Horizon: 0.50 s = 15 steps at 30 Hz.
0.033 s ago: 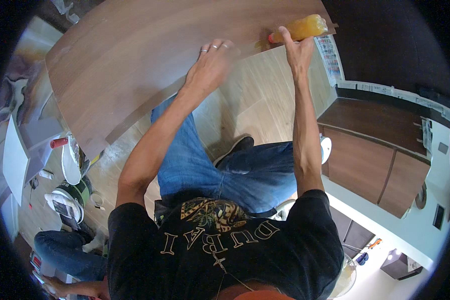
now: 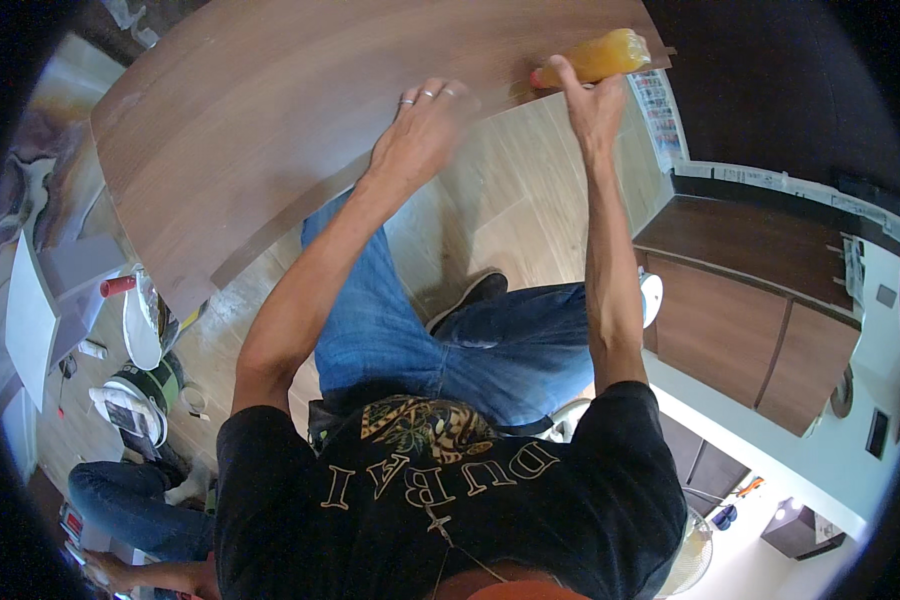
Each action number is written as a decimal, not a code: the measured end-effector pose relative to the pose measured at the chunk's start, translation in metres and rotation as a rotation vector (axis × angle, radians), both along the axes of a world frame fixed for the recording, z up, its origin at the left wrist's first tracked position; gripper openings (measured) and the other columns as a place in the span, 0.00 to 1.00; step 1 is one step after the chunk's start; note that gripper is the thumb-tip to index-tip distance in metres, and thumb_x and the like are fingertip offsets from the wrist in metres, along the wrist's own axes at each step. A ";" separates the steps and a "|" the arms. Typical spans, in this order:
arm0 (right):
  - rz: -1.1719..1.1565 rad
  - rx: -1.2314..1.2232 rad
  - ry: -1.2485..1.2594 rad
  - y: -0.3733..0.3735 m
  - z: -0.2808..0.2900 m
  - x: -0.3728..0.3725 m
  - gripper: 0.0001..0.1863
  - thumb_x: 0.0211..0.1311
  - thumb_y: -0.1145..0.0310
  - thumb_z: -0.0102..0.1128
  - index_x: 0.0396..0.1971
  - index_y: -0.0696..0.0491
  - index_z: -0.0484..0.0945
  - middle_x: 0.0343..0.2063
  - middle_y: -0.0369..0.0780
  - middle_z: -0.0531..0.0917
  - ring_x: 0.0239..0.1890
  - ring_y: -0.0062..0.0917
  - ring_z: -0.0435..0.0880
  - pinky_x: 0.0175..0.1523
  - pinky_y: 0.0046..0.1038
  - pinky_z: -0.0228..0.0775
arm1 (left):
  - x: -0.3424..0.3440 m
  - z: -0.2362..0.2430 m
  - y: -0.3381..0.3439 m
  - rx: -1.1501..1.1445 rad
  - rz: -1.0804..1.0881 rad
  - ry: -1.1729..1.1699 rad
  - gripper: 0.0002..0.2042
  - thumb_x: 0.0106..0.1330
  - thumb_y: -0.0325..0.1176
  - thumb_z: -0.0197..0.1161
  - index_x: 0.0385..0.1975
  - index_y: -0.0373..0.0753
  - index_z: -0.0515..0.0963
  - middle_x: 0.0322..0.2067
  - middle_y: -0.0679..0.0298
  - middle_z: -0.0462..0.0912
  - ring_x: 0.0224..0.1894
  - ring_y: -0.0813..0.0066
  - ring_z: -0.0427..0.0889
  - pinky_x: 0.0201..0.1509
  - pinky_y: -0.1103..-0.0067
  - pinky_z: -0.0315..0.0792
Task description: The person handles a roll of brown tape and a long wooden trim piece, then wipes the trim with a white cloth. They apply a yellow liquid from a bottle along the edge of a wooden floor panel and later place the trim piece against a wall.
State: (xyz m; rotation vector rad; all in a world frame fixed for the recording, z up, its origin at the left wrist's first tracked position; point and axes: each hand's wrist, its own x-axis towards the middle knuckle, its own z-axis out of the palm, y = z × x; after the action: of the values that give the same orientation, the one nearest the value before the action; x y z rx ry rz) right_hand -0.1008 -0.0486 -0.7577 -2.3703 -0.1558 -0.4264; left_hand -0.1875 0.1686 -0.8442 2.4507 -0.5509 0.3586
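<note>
My right hand (image 2: 597, 115) is closed around a clear plastic bottle (image 2: 602, 58) of yellow-orange liquid. The bottle lies tilted almost on its side, its red cap (image 2: 537, 78) pointing left and low over the right part of a brown wood-grain panel (image 2: 270, 110). A small wet-looking patch shows on the panel by the cap. My left hand (image 2: 425, 130) rests at the panel's near edge, fingers stretched out onto it and rings on them. Its thumb side is smeared by motion, and I see nothing held in it.
Wood-tile floor (image 2: 525, 230) shows between the panel and my legs. On the left are a dark bucket (image 2: 150, 390), a red-handled roller (image 2: 118, 286) and a white board (image 2: 32, 320). Another person's leg (image 2: 140, 510) is at lower left. A brown cabinet (image 2: 720, 320) stands right.
The bottle has shifted slightly to the left in my right hand, its cap a little lower. My left hand stays in place.
</note>
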 end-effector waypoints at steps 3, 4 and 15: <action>0.053 -0.087 -0.030 0.009 -0.010 -0.002 0.32 0.54 0.51 0.76 0.47 0.61 0.79 0.41 0.48 0.87 0.45 0.36 0.87 0.52 0.35 0.77 | 0.004 -0.006 0.003 -0.055 0.032 0.007 0.20 0.61 0.30 0.68 0.55 0.40 0.79 0.56 0.61 0.75 0.62 0.59 0.70 0.67 0.62 0.66; 0.060 -0.092 -0.065 0.009 -0.009 0.000 0.31 0.55 0.51 0.76 0.45 0.63 0.79 0.39 0.47 0.87 0.43 0.34 0.87 0.50 0.34 0.77 | 0.004 -0.007 0.002 -0.059 0.028 0.000 0.20 0.61 0.30 0.68 0.55 0.40 0.79 0.56 0.61 0.75 0.62 0.59 0.70 0.67 0.62 0.66; 0.031 -0.079 -0.053 0.005 -0.009 -0.005 0.33 0.57 0.50 0.74 0.47 0.65 0.78 0.38 0.50 0.87 0.40 0.36 0.88 0.48 0.33 0.78 | 0.002 -0.002 0.003 -0.053 0.015 -0.020 0.21 0.59 0.29 0.70 0.55 0.40 0.79 0.56 0.60 0.75 0.62 0.58 0.70 0.66 0.62 0.67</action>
State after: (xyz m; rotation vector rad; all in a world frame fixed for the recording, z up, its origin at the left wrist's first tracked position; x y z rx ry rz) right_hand -0.1058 -0.0440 -0.7664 -2.4317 -0.2374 -0.4759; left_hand -0.1851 0.1718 -0.8458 2.4041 -0.5251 0.3991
